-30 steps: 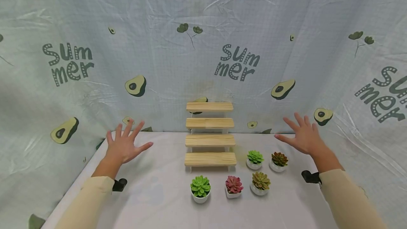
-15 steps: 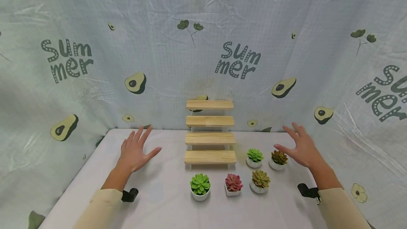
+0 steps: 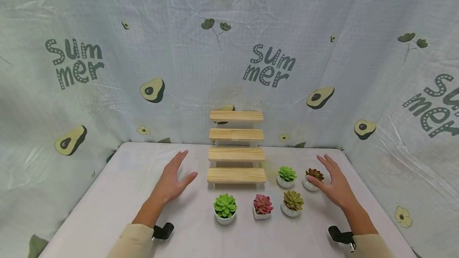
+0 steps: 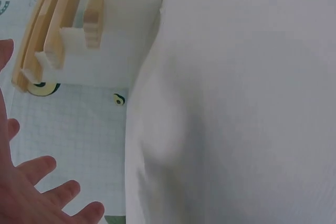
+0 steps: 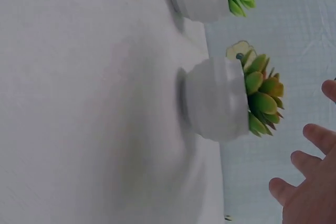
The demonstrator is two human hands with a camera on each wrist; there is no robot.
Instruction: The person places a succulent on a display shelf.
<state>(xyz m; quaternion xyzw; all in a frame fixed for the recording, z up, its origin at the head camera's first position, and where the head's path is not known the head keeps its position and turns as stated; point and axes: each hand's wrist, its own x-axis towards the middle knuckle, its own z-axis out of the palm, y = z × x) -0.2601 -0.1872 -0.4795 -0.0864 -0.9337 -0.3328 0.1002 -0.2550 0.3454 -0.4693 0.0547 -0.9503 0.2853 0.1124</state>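
In the head view my left hand (image 3: 171, 182) hovers over the table, fingers stretched out, left of a four-step wooden shelf (image 3: 236, 175). It touches nothing. My right hand (image 3: 338, 189) is held just right of a brownish-red succulent (image 3: 315, 174) in a round white pot, its thumb overlapping the plant in the head view. The right wrist view shows that potted succulent (image 5: 218, 100) apart from the fingers (image 5: 304, 163). Left of it stand a bright green succulent (image 3: 287, 173) and an olive-yellow one (image 3: 293, 200). A pink succulent (image 3: 263, 204) and a larger green one (image 3: 225, 206) stand in front of the shelf.
The white-covered table (image 3: 186, 242) ends at a printed cloth backdrop (image 3: 179, 51) behind and at both sides. A black wrist camera (image 3: 163, 231) is strapped to the left wrist and another (image 3: 340, 235) to the right.
My left hand has come down and moved right, nearer the shelf. The right hand has lowered toward the brownish-red succulent. The view has tilted slightly; the pots and shelf stay in place.
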